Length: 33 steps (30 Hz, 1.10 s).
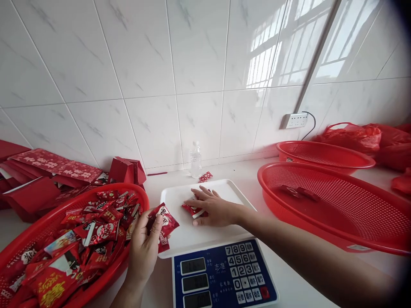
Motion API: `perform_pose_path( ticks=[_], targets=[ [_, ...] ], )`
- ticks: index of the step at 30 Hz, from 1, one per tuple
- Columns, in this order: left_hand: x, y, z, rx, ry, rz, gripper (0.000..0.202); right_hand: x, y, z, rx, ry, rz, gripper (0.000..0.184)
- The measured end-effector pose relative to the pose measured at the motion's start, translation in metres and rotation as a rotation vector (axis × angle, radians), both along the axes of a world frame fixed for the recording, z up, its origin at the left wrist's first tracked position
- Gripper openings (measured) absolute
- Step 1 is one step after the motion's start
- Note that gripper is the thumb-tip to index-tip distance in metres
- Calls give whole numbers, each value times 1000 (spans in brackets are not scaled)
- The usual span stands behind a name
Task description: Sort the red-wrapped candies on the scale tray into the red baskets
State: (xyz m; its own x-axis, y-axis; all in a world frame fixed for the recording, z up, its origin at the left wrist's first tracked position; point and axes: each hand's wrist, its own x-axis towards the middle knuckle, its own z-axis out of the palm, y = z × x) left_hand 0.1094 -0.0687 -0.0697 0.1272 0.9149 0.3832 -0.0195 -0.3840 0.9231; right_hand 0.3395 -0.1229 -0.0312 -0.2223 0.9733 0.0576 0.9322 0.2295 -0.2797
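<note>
Between the thumb and fingers of my left hand (146, 239) are red snack packets (165, 219), one overlapping another, held over the left edge of a white scale tray (180, 239). My right hand (208, 207) reaches across that tray with its fingers spread, palm down over some red packets (192, 210). It partly hides them, and I cannot tell how many there are. Below the tray is the scale's blue keypad panel (224, 273) with its number keys and dark displays. At my left stands a red basket (143, 194) heaped with mixed red snack packets (102, 233).
Folded red boxes (58, 164) are piled behind the left basket. A clear plastic bottle (195, 160) and a loose red packet (205, 176) sit behind the tray. On the right, a red basket (272, 205) holds a few dark red pieces; another basket (324, 154) and red bags (353, 139) lie beyond.
</note>
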Motion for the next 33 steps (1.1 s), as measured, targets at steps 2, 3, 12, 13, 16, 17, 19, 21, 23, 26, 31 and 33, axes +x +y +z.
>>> perform_pose_path(
  ticks=[2, 3, 12, 13, 16, 17, 19, 21, 23, 26, 31, 33],
  targets=[
    [0, 0, -1, -7, 7, -15, 42, 1, 5, -1, 10, -10, 37, 59],
    [0, 0, -1, -14, 9, -29, 42, 2, 5, -1, 22, -17, 52, 54],
    [-1, 3, -4, 38, 73, -48, 35, 6, -11, -11, 153, -111, -40, 35],
    [-1, 3, -4, 43, 73, -40, 35, 8, -12, -11, 171, -106, -62, 32],
    [-1, 2, -3, 20, 57, -45, 37, 18, -17, -6, 251, -68, -141, 27],
    [-1, 2, -2, 2, 47, -52, 39, 24, -21, -4, 289, -52, -178, 26],
    [-1, 1, -1, -28, 21, -52, 43, 38, -34, 4, 373, -20, -269, 27],
    [0, 2, 0, -32, -3, -35, 46, 57, -52, 12, 457, 5, -382, 29],
    [0, 2, 0, -28, -12, -18, 47, 79, -72, 21, 531, 13, -511, 32],
    [-1, 2, -2, -20, -6, -16, 46, 115, -101, 28, 590, -7, -696, 39],
    [-2, 0, -3, 9, 2, -39, 43, 161, -132, 19, 573, -75, -856, 43],
    [-2, -2, -3, 2, 21, -54, 43, 166, -137, 14, 593, -83, -860, 40]
  ],
)
